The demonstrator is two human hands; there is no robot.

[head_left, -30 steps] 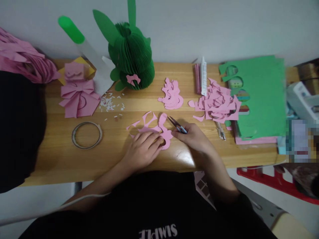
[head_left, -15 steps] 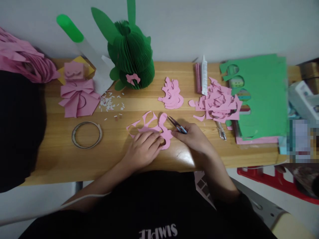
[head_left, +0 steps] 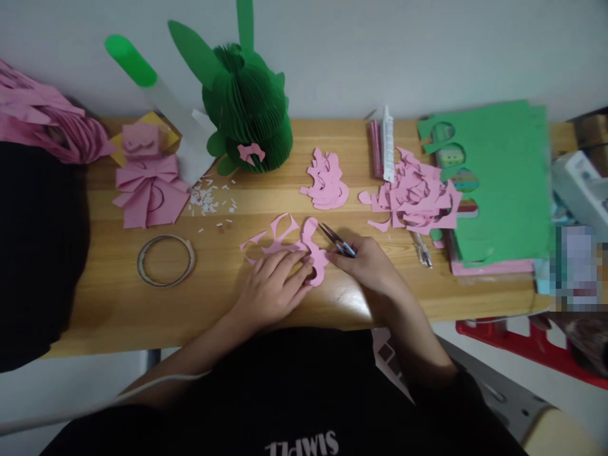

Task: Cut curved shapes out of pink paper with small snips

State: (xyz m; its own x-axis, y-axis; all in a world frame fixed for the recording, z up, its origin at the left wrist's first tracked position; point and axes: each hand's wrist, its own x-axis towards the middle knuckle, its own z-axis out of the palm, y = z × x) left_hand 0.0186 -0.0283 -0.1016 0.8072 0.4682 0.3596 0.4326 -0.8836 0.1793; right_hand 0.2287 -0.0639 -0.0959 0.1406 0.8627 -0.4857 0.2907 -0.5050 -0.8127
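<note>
My left hand [head_left: 273, 288] lies on the table, its fingers stretched out and resting over a curvy pink paper cut-out [head_left: 311, 231] and a strip of pink paper offcut [head_left: 285, 229] with holes in it. The thumb is hidden. Just right of the cut-out, my right hand [head_left: 368, 265] is closed round a pair of scissors [head_left: 338, 239]. Their slim blades point up and left, slightly parted, and the fingertips are at the cut-out's right edge. Above the hands is a small pile of similar pink cut-outs [head_left: 325, 180].
At the back stands a green honeycomb-paper figure [head_left: 251, 120]. White paper bits [head_left: 205, 197], a tape roll [head_left: 165, 261] and folded pink paper [head_left: 152, 183] are left. Rightward lie pink scraps [head_left: 418, 196], a white tube [head_left: 388, 142], a pen [head_left: 422, 250] and green sheets [head_left: 503, 183].
The left fingers have shifted slightly on the pink cut-out. The right hand and scissors keep almost the same place. The whole view has tilted a little.
</note>
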